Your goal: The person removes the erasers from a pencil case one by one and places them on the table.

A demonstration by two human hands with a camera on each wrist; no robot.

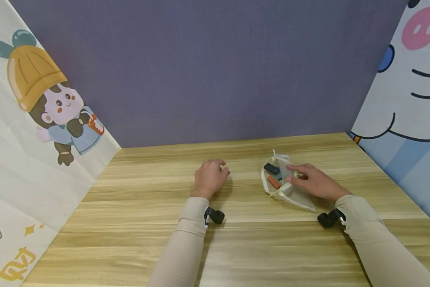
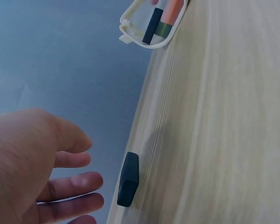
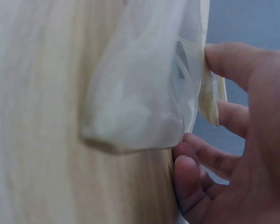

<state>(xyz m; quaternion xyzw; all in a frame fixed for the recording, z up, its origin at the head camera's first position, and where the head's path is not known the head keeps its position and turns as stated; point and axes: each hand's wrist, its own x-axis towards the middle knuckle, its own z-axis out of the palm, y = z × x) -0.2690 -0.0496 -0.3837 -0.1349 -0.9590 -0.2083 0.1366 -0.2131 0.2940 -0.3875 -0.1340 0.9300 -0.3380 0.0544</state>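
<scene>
A whitish see-through mesh pouch (image 1: pixel 296 196) with a zip edge lies on the table, its mouth spread. Inside it are a black block-shaped item (image 1: pixel 271 168) and an orange stick-like item (image 1: pixel 273 182); the left wrist view shows a green band on the orange one. At the pouch's right side, my right hand (image 1: pixel 317 182) pinches the zipped rim (image 3: pixel 206 88) between thumb and forefinger. Farther left, my left hand (image 1: pixel 210 178) hovers with loosely bent fingers. Close to its fingertips, a small dark block (image 2: pixel 128 179) rests on the table, apart from them in the left wrist view.
The wood-grain table (image 1: pixel 157 171) runs back to a plain grey-purple wall (image 1: pixel 215 71). Cartoon-printed white sheets stand at the left (image 1: pixel 14 159) and right (image 1: pixel 416 115). Each wrist carries a small black camera mount.
</scene>
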